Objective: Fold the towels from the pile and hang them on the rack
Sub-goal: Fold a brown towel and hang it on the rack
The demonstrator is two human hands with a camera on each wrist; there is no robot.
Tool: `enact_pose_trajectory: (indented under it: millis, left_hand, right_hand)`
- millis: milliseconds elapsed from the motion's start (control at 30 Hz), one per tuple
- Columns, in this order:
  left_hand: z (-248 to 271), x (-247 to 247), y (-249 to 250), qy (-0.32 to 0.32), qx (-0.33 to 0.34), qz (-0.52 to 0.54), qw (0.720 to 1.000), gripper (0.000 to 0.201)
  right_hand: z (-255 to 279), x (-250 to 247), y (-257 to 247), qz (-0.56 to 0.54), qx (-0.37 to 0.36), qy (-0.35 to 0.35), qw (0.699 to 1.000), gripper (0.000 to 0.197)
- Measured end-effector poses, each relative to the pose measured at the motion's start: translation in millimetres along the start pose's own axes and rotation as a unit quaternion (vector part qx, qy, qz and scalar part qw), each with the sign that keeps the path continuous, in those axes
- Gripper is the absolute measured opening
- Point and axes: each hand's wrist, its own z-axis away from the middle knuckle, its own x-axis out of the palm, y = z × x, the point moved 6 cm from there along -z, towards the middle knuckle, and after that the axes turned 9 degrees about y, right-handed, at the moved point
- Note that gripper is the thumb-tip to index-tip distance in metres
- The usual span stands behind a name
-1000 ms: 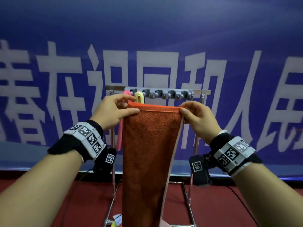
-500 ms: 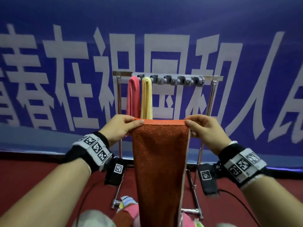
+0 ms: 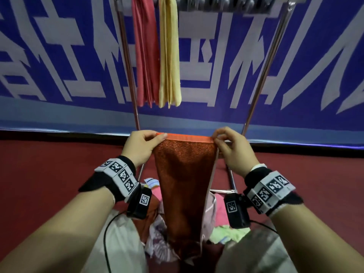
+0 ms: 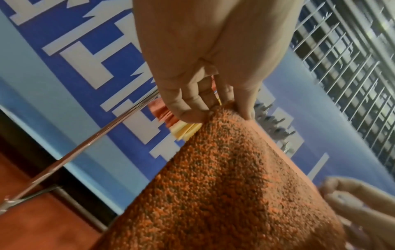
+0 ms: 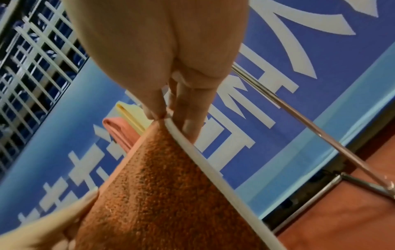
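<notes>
An orange towel hangs lengthwise in front of me, held by its top edge. My left hand pinches the top left corner, and my right hand pinches the top right corner. The wrist views show the same pinches: left hand on the orange towel, right hand on the orange towel with its pale edging. The towel's lower end reaches the pile of towels on the floor. Behind stands the metal rack, with a pink towel and a yellow towel hanging at its left end.
A blue banner with large white characters covers the wall behind the rack. The floor is red. My knees in light trousers flank the pile. Several clips line the rack's top bar.
Both hands have come down with the orange towel, from the level of the rack's top bar to well below the hung towels. The view has tilted down, so the pile shows.
</notes>
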Motion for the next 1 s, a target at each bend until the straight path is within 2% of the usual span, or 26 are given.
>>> enact_pose_trajectory:
  millis: [133,267,433,500,600,667,767,900,1000]
  left_hand:
    - [-0.6,15.5,-33.7,0.012,0.013,-0.046,0.999,0.017]
    - [-0.6,31.1,-62.5,-0.013,-0.004,-0.076,0.997,0.010]
    - [8.0,52.0,-90.7,-0.088,-0.033,-0.088,0.992,0.013]
    - [12.2,61.5,-100.1,-0.132,-0.046,-0.089,0.986,0.019]
    - [17.7,77.3,-106.3,-0.214,-0.063,-0.109,0.969,0.038]
    - [18.9,86.3,-105.1,-0.245,-0.051,-0.129,0.960,0.038]
    - [16.3,93.2,-99.8,-0.240,-0.024,-0.156,0.958,0.023]
    - [16.4,99.5,-96.7,-0.247,-0.030,-0.162,0.955,0.027]
    - [14.7,99.6,-99.6,-0.221,-0.055,-0.164,0.960,0.030]
  right_hand:
    - [2.3,20.3,19.9,0.100,-0.044,0.007,0.994,0.011]
    - [6.2,40.3,49.7,0.091,-0.004,0.004,0.996,0.014]
    - [16.2,51.7,84.2,0.064,0.034,0.025,0.997,0.014]
    - [20.2,58.4,92.3,0.045,0.036,0.004,0.998,0.017]
    - [23.8,68.9,95.3,0.024,0.025,-0.050,0.998,0.014]
    - [23.9,71.9,94.5,0.012,0.015,-0.070,0.997,0.013]
    - [22.6,74.2,93.8,0.000,0.007,-0.083,0.997,0.011]
    - [22.2,75.6,98.0,0.003,0.018,-0.086,0.996,0.013]
    - [22.9,76.7,99.7,0.008,0.027,-0.091,0.995,0.016]
